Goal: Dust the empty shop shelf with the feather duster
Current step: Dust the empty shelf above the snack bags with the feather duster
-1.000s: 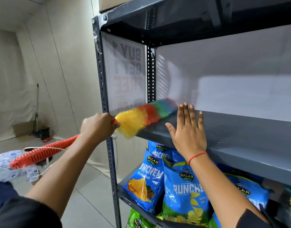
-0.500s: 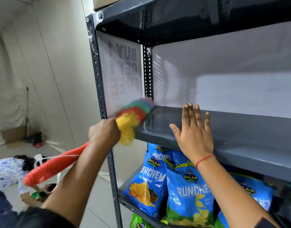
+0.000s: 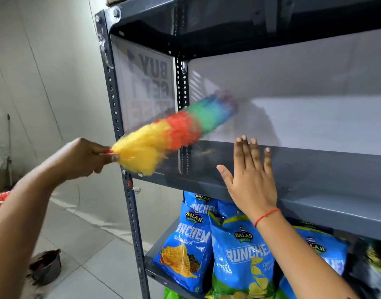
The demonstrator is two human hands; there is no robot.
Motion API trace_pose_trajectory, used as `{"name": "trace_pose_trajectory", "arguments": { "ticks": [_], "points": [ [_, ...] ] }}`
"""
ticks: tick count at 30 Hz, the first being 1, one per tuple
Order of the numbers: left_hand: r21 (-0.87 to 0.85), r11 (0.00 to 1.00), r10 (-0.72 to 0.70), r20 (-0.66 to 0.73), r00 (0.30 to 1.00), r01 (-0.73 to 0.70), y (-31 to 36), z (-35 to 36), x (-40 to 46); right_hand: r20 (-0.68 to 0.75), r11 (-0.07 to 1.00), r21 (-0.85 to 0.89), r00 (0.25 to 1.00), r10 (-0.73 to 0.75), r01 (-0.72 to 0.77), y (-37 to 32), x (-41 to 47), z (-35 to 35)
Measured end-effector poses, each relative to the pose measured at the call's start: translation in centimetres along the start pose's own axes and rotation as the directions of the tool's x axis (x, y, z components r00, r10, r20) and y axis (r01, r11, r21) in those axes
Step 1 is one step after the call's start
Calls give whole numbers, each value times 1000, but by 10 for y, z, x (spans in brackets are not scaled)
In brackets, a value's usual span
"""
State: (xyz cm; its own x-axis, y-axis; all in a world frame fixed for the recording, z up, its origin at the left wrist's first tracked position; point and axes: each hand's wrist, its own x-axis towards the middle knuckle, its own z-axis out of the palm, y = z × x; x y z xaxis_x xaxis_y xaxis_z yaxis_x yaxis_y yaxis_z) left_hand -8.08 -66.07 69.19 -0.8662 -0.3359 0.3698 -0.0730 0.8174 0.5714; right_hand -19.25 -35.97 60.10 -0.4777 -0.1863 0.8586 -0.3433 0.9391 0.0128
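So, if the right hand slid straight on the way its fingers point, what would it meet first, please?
The right hand lies flat on the empty shelf, fingers pointing inward; the way looks free up to the pale back panel, though depth is unclear.

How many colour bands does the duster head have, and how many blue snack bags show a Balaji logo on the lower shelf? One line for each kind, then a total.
Colour bands on the feather duster: 4 (yellow, red, green, blue)
Blue snack bags with a visible logo: 4
Total: 8
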Motion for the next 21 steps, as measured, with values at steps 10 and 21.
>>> {"name": "trace_pose_trajectory", "arguments": {
  "ticks": [10, 21],
  "points": [
    [497, 864, 82, 7, 997, -75, -15, 41, 45, 4, 999, -26, 1000, -21, 21, 0, -1, 0],
    [418, 907, -93, 81, 992, 51, 5, 46, 17, 143, 998, -1, 988, -62, 63, -19, 10, 7]
  ]
}}
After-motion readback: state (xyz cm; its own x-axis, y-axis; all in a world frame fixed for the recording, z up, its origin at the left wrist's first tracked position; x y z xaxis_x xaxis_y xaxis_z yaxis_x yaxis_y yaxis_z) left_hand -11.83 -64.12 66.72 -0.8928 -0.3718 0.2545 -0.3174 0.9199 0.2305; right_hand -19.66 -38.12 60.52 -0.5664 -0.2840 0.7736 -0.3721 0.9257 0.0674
